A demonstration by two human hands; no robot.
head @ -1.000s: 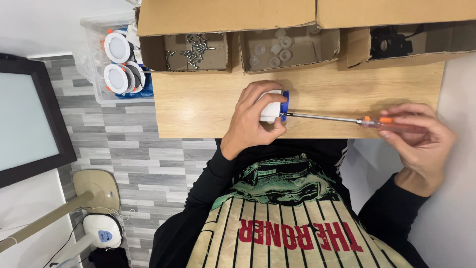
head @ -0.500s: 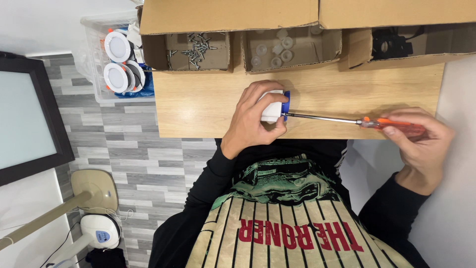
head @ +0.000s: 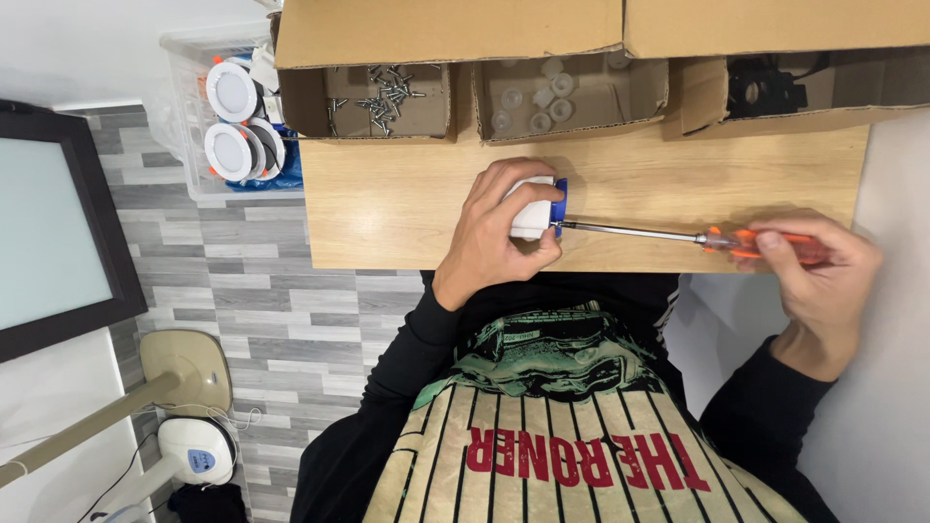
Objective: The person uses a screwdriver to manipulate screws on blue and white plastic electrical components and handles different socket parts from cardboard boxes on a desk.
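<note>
My left hand [head: 494, 237] grips a small white round lamp fitting [head: 532, 215] with a blue part on its right side, pressed on the wooden table [head: 387, 199]. My right hand [head: 819, 281] holds the orange handle of a long screwdriver [head: 678, 235]. The metal shaft lies level and its tip meets the blue part of the fitting. Most of the fitting is hidden under my fingers.
Three open cardboard boxes stand along the table's far edge: one with screws [head: 383, 97], one with clear caps [head: 542, 97], one with black parts [head: 765, 92]. A clear bin of white round lamps [head: 232, 121] is at the left. A dark screen [head: 48, 228] and a lamp stand [head: 179, 373] are on the floor side.
My right hand has turned a little on the screwdriver handle. The left hand and the fitting have stayed in place.
</note>
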